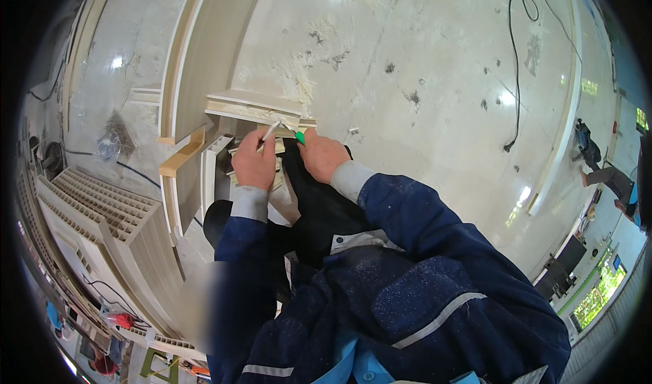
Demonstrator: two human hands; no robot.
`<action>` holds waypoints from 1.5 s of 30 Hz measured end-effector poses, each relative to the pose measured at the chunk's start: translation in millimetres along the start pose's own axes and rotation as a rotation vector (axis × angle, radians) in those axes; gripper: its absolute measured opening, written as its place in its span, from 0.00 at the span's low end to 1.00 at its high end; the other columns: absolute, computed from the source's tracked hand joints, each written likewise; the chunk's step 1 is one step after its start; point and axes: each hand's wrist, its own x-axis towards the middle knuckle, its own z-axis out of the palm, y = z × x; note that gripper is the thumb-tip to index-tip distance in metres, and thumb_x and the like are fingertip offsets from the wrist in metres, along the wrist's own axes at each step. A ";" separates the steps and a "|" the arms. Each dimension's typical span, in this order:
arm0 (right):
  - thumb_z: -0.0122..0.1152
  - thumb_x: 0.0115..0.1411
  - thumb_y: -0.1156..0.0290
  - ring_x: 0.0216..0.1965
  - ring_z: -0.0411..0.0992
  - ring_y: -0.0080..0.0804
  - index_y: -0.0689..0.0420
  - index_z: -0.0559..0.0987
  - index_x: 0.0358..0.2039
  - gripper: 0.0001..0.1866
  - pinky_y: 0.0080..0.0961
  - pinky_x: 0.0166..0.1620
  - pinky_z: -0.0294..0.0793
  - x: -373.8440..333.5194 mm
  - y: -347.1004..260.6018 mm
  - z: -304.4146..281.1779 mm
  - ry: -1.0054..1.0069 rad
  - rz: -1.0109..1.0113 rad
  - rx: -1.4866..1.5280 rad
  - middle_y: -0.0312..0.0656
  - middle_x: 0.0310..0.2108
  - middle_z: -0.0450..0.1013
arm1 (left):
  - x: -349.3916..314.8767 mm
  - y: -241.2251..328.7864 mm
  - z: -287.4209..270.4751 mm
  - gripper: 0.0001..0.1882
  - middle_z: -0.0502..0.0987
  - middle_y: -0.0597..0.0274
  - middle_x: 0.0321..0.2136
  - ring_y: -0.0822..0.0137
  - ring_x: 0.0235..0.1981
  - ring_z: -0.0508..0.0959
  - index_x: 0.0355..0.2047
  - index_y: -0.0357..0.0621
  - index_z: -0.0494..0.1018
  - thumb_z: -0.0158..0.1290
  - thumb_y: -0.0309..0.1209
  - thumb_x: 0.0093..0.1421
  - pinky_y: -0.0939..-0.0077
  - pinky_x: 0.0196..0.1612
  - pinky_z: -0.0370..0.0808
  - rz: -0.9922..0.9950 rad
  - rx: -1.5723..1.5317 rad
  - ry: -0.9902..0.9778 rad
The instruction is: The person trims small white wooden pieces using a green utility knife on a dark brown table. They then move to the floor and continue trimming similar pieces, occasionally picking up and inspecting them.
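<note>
- Dust-flecked navy cloth jacket (421, 292) lay nearest.
- Left hand (254, 162) gripped a slim whitish rod (270, 131).
- Right hand (322, 157) gripped a slender green-handled tool (299, 137) beside a cream rectangular panel (252, 101).

I was in a workshop: pale shavings (305, 89) littered the scuffed floor (448, 51), hollow cream panels (125, 211) were stacked on my left, a black cable (517, 78) trailed on my right, and dust speckled my navy jacket (424, 285).

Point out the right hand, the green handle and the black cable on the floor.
Right hand (324, 156): head view, back of the hand.
Green handle (299, 137): head view, exposed part.
Black cable (518, 95): head view, long stretch below its loop.
</note>
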 end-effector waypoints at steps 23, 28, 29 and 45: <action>0.60 0.67 0.61 0.36 0.79 0.59 0.58 0.70 0.43 0.15 0.54 0.39 0.77 -15.2 19.7 -7.1 0.206 -0.244 -0.169 0.55 0.40 0.78 | -11.3 16.1 3.1 0.11 0.73 0.67 0.35 0.77 0.29 0.70 0.51 0.40 0.72 0.50 0.34 0.75 0.81 0.31 0.70 -0.858 -1.453 -0.351; 0.57 0.70 0.57 0.32 0.81 0.49 0.58 0.73 0.41 0.16 0.45 0.34 0.78 -9.1 16.3 -28.0 0.202 -0.109 -0.136 0.52 0.32 0.78 | -48.7 59.9 -4.8 0.18 0.75 0.65 0.33 0.73 0.29 0.76 0.57 0.40 0.73 0.51 0.40 0.75 0.68 0.38 0.84 -0.764 -1.366 -0.254; 0.56 0.72 0.54 0.28 0.79 0.41 0.58 0.74 0.40 0.17 0.40 0.30 0.77 -13.8 12.4 -36.4 0.096 -0.075 0.127 0.48 0.30 0.77 | -53.7 66.7 -5.9 0.21 0.77 0.62 0.35 0.70 0.29 0.79 0.59 0.39 0.70 0.50 0.41 0.76 0.65 0.38 0.86 -0.749 -1.281 -0.208; 0.62 0.70 0.63 0.35 0.71 0.18 0.51 0.75 0.41 0.08 0.22 0.34 0.72 -159.0 -99.7 -46.4 -0.584 -0.374 0.428 0.28 0.32 0.68 | -263.3 115.4 -57.9 0.21 0.79 0.39 0.43 0.39 0.45 0.81 0.51 0.38 0.73 0.52 0.44 0.68 0.49 0.46 0.76 -0.192 -0.777 0.683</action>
